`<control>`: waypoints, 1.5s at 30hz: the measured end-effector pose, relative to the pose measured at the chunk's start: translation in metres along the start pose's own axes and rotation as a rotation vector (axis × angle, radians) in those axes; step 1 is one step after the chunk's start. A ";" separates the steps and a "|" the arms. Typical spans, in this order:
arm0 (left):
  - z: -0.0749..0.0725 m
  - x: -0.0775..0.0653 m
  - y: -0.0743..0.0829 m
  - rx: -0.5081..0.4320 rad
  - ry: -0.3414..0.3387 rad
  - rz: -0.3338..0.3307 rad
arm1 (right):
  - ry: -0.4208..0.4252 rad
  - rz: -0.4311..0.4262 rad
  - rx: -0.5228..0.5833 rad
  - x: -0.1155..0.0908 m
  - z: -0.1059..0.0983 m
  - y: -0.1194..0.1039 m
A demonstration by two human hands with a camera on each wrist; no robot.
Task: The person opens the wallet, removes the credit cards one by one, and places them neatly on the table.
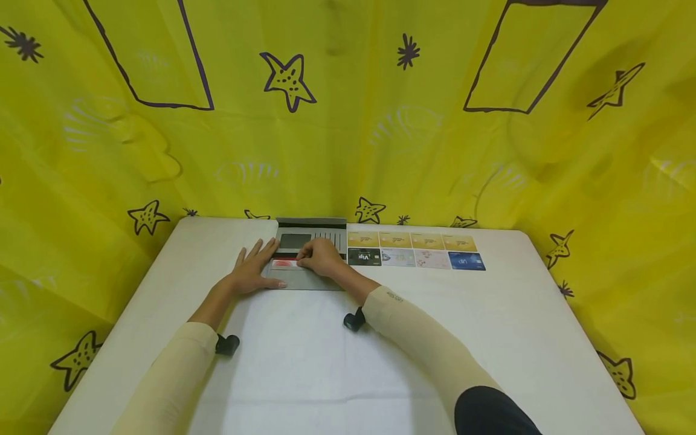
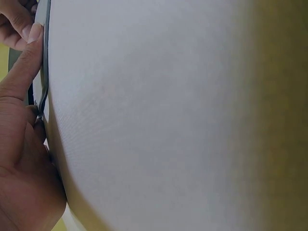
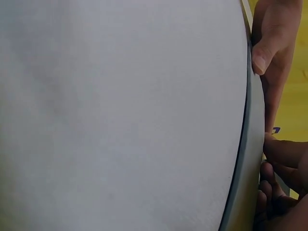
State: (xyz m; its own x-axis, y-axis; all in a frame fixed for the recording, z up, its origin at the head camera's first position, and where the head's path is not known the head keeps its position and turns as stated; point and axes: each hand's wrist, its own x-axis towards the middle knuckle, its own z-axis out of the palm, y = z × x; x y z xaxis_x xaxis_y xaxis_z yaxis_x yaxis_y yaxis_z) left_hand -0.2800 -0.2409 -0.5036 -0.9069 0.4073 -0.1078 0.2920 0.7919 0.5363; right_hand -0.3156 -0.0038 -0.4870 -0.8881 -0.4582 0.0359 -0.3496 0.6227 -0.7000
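A flat grey organizer (image 1: 307, 281), with a dark window and narrow slots on its upper part, lies open at the table's far side. My left hand (image 1: 248, 272) rests along its left edge, fingers spread and thumb stretched over the lower left corner. In the left wrist view the left thumb (image 2: 30, 60) lies along the organizer's near edge. A red and white card (image 1: 284, 264) lies across the organizer's middle, under a dark red strip. My right hand (image 1: 323, 258) pinches this card near its right end, with curled fingers covering that end.
Right of the organizer, two rows of cards lie edge to edge: gold cards (image 1: 395, 240) behind, and a black card (image 1: 364, 257), two pale cards (image 1: 398, 258) and a blue card (image 1: 466, 261) in front. A yellow patterned curtain (image 1: 337, 139) hangs behind the white table (image 1: 304, 374).
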 end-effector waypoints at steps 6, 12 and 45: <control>0.001 -0.002 0.000 -0.022 -0.003 0.005 | -0.053 0.009 0.003 0.004 -0.003 0.001; 0.001 -0.003 0.003 -0.031 0.003 0.007 | -0.111 0.042 -0.015 0.008 -0.005 -0.002; 0.001 0.001 0.000 -0.020 0.008 0.007 | -0.131 0.012 0.157 0.020 -0.015 0.007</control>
State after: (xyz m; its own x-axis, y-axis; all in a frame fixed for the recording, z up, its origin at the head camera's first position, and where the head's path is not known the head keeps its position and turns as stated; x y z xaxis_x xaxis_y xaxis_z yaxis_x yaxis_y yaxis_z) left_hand -0.2803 -0.2399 -0.5050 -0.9071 0.4095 -0.0972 0.2925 0.7794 0.5540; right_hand -0.3406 0.0010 -0.4809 -0.8423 -0.5358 -0.0591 -0.2788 0.5268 -0.8030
